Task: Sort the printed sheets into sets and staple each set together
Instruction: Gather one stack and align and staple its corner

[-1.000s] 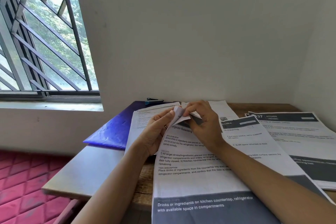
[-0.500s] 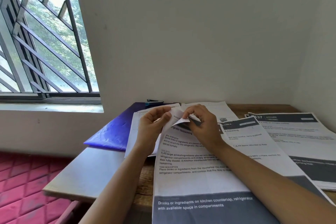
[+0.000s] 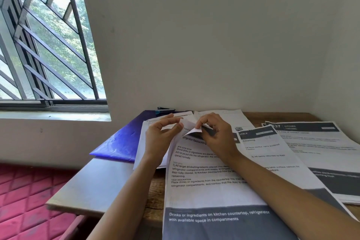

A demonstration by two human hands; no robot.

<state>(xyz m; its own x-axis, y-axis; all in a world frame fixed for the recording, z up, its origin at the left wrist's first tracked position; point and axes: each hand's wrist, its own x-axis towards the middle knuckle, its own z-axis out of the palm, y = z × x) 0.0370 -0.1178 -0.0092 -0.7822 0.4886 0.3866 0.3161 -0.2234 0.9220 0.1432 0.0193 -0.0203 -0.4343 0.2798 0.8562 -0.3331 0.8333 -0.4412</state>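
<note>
- The right hand point(image 3: 216, 138) pinches the turned-down top corner point(image 3: 191, 131) of the white printed sheets with a grey foot band point(image 3: 210, 191). Thumb and forefinger press together on the crease, probably to lock the pages in line where a staple would go.
- The left hand point(image 3: 161, 138), just left of that grip, curls thumb and fingers onto the raised upper edge of the same sheets, apparently to brace them against the folding.
- The sheets run from under both grips toward the person, across the brown wooden bench point(image 3: 155, 191) and past its near edge.
- A small dark stapler point(image 3: 163, 108) lies untouched beyond the left grip, at the far edge of a glossy blue folder point(image 3: 120, 142), handy for the next step.
- Right of the right grip, other grey-banded printed piles point(image 3: 321, 142) lie spread out, apparently kept as separate sets.
</note>
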